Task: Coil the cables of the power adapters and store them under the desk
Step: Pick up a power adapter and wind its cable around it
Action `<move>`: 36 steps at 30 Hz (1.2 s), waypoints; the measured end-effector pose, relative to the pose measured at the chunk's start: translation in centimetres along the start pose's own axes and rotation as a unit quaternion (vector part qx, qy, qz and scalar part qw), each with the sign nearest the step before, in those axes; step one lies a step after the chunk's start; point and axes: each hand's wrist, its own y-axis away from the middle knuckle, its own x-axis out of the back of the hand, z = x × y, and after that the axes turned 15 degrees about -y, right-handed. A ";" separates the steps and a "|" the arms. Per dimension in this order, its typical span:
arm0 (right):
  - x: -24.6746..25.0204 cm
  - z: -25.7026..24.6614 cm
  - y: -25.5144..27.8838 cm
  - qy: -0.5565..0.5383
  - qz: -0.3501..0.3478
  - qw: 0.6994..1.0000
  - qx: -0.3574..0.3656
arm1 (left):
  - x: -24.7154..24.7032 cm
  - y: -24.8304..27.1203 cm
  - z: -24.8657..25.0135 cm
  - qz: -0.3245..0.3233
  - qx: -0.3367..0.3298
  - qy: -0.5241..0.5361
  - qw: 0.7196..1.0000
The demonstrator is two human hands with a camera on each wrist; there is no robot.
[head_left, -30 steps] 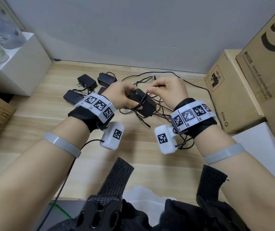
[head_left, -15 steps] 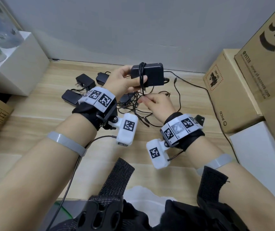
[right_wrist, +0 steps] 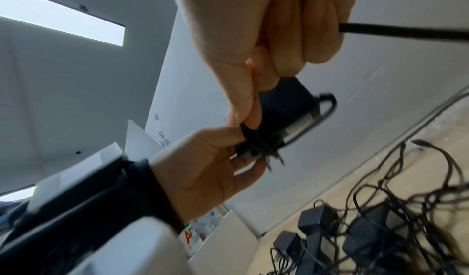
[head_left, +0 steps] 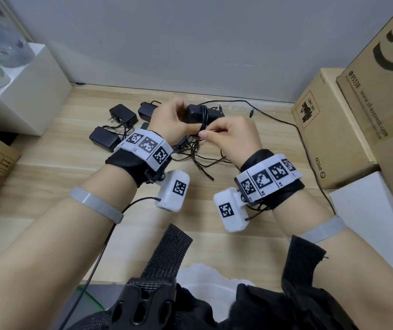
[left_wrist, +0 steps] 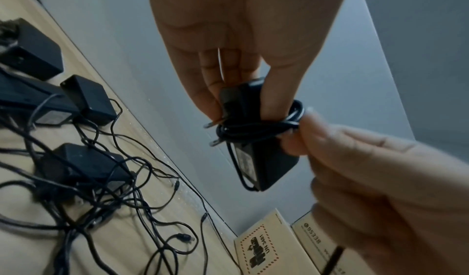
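Several cable [head_left: 203,120] turns around black adapter [head_left: 194,113], prongs out.

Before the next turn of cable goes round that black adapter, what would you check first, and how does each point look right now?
1. Left hand grips the adapter firmly: ok.
2. Right hand pinches the cable: ok.
3. Earlier turns sit around the adapter body: ok.
4. Plug prongs free of the wraps: cannot tell; the turns pass right beside them.
5. Remaining cable clear of the loose cables on the floor: cannot tell.
6. Other adapters already coiled: not ok.
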 end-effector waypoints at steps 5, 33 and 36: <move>1.6 -0.5 -1.2 -0.045 0.032 0.998 0.001 | 0.6 0.1 -0.1 -0.126 -0.011 -0.018 0.992; 0.3 0.6 0.5 -0.008 -0.045 0.999 -0.014 | 0.5 0.0 0.8 -0.036 0.019 0.199 0.979; 0.7 0.4 0.2 -0.125 -0.010 0.992 -0.033 | 0.5 0.1 0.9 -0.037 0.024 0.199 0.979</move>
